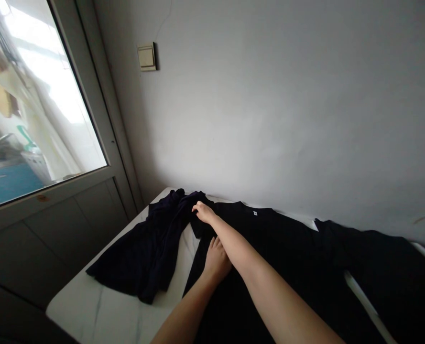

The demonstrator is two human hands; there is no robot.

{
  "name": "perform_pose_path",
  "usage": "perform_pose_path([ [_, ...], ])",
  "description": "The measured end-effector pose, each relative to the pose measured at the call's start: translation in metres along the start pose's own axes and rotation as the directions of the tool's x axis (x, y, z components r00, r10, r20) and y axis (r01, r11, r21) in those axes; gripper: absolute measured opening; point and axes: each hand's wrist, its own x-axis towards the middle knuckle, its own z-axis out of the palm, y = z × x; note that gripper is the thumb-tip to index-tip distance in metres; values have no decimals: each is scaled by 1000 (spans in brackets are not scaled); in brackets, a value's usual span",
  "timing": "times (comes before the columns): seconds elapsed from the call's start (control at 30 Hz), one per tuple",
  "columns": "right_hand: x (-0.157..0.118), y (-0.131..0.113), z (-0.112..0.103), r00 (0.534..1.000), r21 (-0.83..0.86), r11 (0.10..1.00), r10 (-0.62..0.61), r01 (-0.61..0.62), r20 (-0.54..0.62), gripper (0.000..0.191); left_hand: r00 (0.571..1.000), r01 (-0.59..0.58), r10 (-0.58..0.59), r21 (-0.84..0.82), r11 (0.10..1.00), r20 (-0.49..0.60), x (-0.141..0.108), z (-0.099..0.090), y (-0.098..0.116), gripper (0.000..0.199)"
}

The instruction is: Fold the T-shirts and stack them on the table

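Observation:
A black T-shirt (255, 248) lies spread out, with a small white label (255, 213) at its neckline. My right hand (202, 211) reaches across to its far left sleeve, fingers bent and closed on the fabric there. Nearer to me, my left hand (217, 258) rests on the left side of the same shirt, its fingers stretched out over the cloth. The right forearm passes over part of the left hand. Just left of both hands is a rumpled dark navy garment (144, 253).
Under the clothes is a white marbled table (115, 306), its far side along a pale wall (269, 105). Another black garment (387, 258) lies at the right. A grey door (65, 229) with a glass pane stands left; a light switch (147, 56) is on the wall.

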Motion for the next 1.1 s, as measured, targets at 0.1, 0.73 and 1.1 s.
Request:
perform_pose_path([
  [0.1,-11,7,-14,996,83,996,-40,46,-80,29,994,83,-83,-5,997,75,-10,-17,7,32],
  [0.73,-82,95,-86,835,653,758,355,7,-421,22,827,545,-561,192,816,37,-59,-60,-10,23],
  [1.1,-114,130,-88,697,731,666,596,-151,-399,24,880,402,-413,97,910,234,-69,-74,35,43],
])
